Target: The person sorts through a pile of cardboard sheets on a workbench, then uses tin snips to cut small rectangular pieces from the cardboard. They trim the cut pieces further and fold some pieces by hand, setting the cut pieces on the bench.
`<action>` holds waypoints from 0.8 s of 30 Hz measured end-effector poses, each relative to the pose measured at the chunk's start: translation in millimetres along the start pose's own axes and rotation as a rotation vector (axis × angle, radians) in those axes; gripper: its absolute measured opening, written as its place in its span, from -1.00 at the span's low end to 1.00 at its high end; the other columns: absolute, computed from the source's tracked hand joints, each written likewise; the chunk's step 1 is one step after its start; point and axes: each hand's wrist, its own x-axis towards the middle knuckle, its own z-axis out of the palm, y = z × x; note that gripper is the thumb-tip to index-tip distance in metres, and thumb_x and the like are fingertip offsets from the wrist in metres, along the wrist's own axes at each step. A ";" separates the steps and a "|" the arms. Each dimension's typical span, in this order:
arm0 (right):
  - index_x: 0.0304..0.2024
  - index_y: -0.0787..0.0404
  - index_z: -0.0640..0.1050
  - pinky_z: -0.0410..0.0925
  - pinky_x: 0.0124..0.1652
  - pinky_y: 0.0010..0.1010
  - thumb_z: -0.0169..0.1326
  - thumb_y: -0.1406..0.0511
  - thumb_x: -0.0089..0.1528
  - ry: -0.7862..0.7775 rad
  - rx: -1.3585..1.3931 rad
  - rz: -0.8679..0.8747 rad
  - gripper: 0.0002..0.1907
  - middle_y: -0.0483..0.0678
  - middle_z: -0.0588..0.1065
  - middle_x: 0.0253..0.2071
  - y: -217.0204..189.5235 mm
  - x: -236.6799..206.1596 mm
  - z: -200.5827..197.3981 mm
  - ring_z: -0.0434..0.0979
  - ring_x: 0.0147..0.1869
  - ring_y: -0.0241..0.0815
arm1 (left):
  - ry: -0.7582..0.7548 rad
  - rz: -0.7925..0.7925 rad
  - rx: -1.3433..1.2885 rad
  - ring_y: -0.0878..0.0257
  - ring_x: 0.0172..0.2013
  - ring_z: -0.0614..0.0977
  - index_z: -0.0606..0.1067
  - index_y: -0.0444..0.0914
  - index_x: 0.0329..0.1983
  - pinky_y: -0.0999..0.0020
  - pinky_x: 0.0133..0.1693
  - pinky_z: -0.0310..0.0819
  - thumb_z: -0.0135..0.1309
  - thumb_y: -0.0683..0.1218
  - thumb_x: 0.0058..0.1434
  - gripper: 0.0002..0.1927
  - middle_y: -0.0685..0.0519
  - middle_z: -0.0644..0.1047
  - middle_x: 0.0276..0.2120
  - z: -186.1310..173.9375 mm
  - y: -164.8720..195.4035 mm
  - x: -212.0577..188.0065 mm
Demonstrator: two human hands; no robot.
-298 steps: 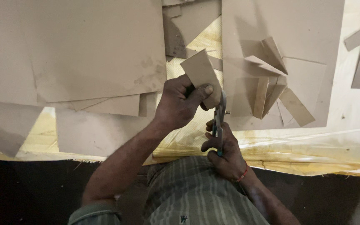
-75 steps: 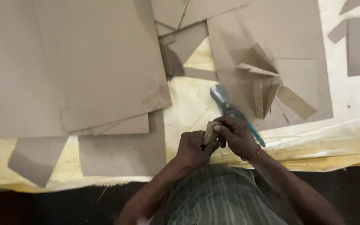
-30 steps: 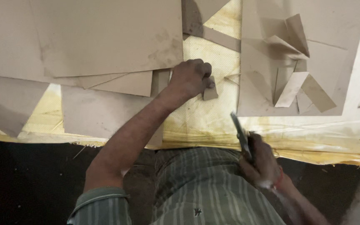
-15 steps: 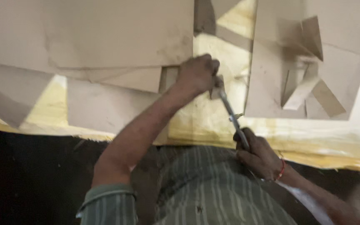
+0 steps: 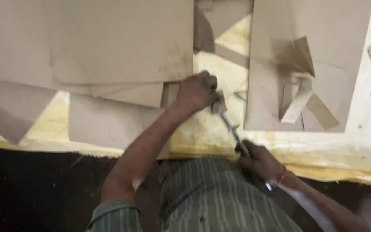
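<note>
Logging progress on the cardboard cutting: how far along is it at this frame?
Done: cut offcuts lie on the right sheet. In hand: the left hand holds a small cardboard piece while the right hand points scissors at it. Left: large uncut sheets at upper left.

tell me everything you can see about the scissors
The scissors look like metal, with slim greyish blades, blurred in this view. They lie slanted, tips pointing up and left, handles down and right. The right hand grips the handle end, which its fingers hide. The blade tips meet a small brown cardboard piece held by the left hand. Whether the blades are open or closed cannot be told. They hover over the yellowish sheet covering the table.
</note>
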 end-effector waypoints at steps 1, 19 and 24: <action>-0.07 0.26 0.49 0.40 -0.42 -0.23 0.14 0.22 0.20 0.049 0.058 -0.074 -0.68 0.07 0.50 -0.50 -2.3 0.5 -1.1 0.49 -0.45 -0.11 | 0.056 0.029 -0.055 0.00 -0.10 0.61 0.57 -0.16 -0.14 0.04 -0.10 0.52 0.38 0.18 0.02 -0.53 -0.01 0.54 -0.13 -1.0 -2.1 -8.0; 0.16 0.31 0.56 0.46 -0.19 -0.20 0.26 0.40 0.23 0.828 -0.260 -0.681 -0.58 0.14 0.49 -0.05 -78.1 22.6 -14.6 0.58 -0.17 0.01 | 0.548 0.268 -0.064 -0.08 0.20 0.45 0.44 -0.21 0.23 -0.03 0.26 0.31 0.31 -0.20 0.08 -0.39 -0.11 0.40 0.21 46.7 31.8 -72.3; -0.06 0.22 0.62 0.46 -0.23 -0.28 0.25 0.46 0.19 0.742 -0.283 -0.851 -0.75 0.02 0.53 -0.14 -82.1 46.0 -12.2 0.60 -0.16 -0.07 | 0.458 0.290 -0.277 -0.10 0.15 0.50 0.42 -0.23 0.21 0.05 0.19 0.39 0.36 -0.17 0.08 -0.39 -0.14 0.44 0.18 43.1 30.6 -79.4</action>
